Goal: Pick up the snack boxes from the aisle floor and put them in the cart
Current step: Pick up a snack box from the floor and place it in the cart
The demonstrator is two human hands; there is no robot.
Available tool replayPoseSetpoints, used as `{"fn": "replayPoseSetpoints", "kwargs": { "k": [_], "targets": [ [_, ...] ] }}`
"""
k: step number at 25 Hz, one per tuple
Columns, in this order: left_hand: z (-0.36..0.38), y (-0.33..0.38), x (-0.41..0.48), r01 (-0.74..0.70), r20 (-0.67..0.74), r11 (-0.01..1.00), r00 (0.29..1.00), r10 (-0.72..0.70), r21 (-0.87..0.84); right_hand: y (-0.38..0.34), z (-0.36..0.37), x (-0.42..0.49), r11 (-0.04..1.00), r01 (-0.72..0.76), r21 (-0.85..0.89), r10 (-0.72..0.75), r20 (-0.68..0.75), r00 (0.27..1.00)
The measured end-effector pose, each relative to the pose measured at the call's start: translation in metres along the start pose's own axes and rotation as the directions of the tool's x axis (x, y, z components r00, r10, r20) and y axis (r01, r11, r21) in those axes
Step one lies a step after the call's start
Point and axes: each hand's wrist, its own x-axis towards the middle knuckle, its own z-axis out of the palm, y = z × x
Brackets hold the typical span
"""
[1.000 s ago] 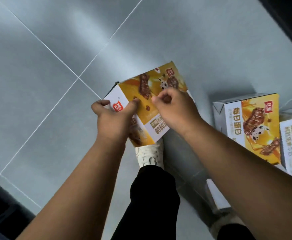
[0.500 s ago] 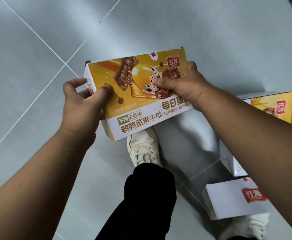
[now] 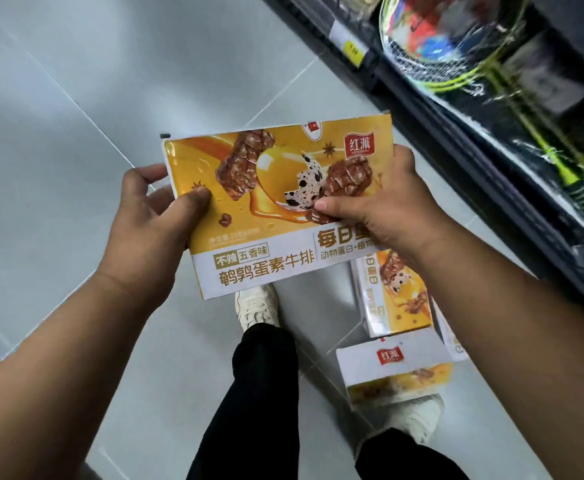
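Two hands on one snack box [image 3: 266, 209]: we hold it clear of the tiled floor [image 3: 76, 98], mid-frame, printed yellow face towards us, long side nearly level, left end a bit lower. Left hand [image 3: 152, 220] pinches the left edge, with the thumb flat on the front and the fingers [image 3: 141, 174] curled behind. Right hand [image 3: 387, 209] grips the right end, thumb on the front by the egg picture, fingers wrapped round the right edge. Both hands are closed on the box, neither spread wide. Three more boxes are on the floor below our right forearm. The second box [image 3: 394, 299] stands upright, its top hidden by the held box and our wrist. The third box [image 3: 394, 370] lies just in front of it, white face and red logo up. Only a sliver of the fourth box [image 3: 451, 337] shows past the forearm. We see our black trousers [image 3: 266, 393], the left shoe [image 3: 257, 306] under the held box in view, and the right shoe [image 3: 418, 420] just beside the third box. A dark shelf [image 3: 457, 109] runs along the right, with a yellow price tag [image 3: 353, 50] on its edge and a wrapped racket [image 3: 457, 39], blurred.
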Motion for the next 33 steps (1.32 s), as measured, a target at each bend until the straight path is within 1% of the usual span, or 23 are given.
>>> {"fn": "replayPoseSetpoints", "kwargs": {
  "k": [3,6,7,9,11,13,16,21,25,29,33],
  "targets": [
    [0.003,0.089,-0.070,-0.097,0.017,0.994,0.995,0.098,-0.052,-0.062,-0.067,-0.076,0.996,0.088,0.018,-0.087,-0.033,0.996],
    [-0.003,0.196,-0.154,-0.222,0.068,0.973,0.972,0.226,-0.070,-0.149,-0.143,-0.173,0.980,0.192,-0.051,-0.196,-0.076,0.978],
    [-0.004,0.230,-0.184,-0.270,0.075,0.959,0.958,0.276,-0.083,-0.178,-0.167,-0.208,0.966,0.250,-0.071,-0.256,-0.093,0.962],
    [-0.004,0.284,-0.234,-0.366,0.083,0.925,0.924,0.374,-0.101,-0.224,-0.209,-0.265,0.920,0.368,-0.132,-0.384,-0.134,0.913],
    [-0.004,0.336,-0.296,-0.437,0.062,0.890,0.892,0.447,-0.128,-0.263,-0.249,-0.334,0.874,0.447,-0.192,-0.479,-0.182,0.859],
    [-0.004,0.384,-0.354,-0.528,0.055,0.836,0.840,0.540,-0.153,-0.292,-0.289,-0.394,0.832,0.509,-0.220,-0.551,-0.236,0.800],
    [-0.006,0.435,-0.420,-0.608,0.097,0.773,0.771,0.630,-0.180,-0.317,-0.333,-0.471,0.789,0.565,-0.243,-0.615,-0.296,0.731],
    [0.002,0.496,-0.491,-0.719,0.199,0.671,0.641,0.741,-0.181,-0.332,-0.377,-0.576,0.770,0.583,-0.260,-0.630,-0.453,0.631],
    [-0.002,0.528,-0.526,-0.772,0.305,0.597,0.527,0.794,-0.220,-0.334,-0.381,-0.641,0.785,0.577,-0.227,-0.583,-0.587,0.562],
    [-0.007,0.547,-0.556,-0.763,0.425,0.570,0.427,0.798,-0.303,-0.327,-0.370,-0.708,0.811,0.536,-0.234,-0.519,-0.710,0.476],
    [0.011,0.549,-0.593,-0.733,0.540,0.562,0.317,0.780,-0.383,-0.301,-0.366,-0.768,0.856,0.437,-0.276,-0.452,-0.810,0.374]
  ]
}}
